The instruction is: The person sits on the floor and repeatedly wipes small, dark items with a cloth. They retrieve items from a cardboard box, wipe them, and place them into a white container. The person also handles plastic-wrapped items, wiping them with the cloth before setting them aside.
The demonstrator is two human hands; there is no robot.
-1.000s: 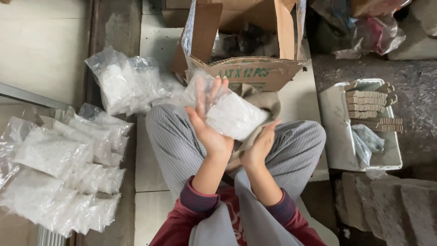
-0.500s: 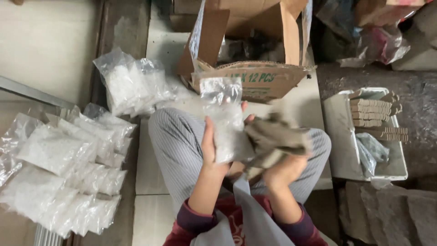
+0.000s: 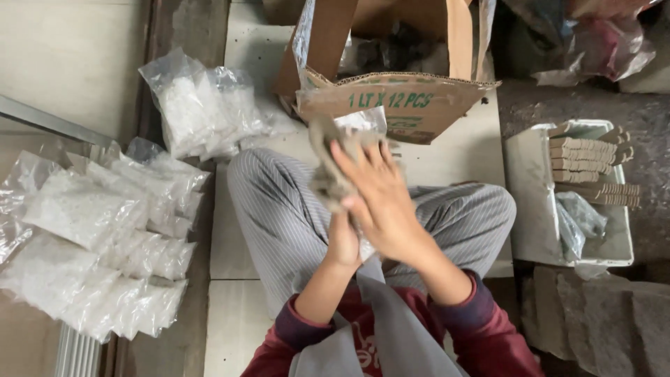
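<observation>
Two hands (image 3: 373,209) on, seemingly, cloth (image 3: 329,174)

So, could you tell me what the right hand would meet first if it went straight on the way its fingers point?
Probably the grey cloth that the right hand already presses, then the cardboard box; depth is unclear.

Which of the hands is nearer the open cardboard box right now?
The right. The right hand is raised over the grey cloth, fingertips just short of the cardboard box flap. The left hand sits lower, nearer the lap, gripping the clear bag from below.
</observation>
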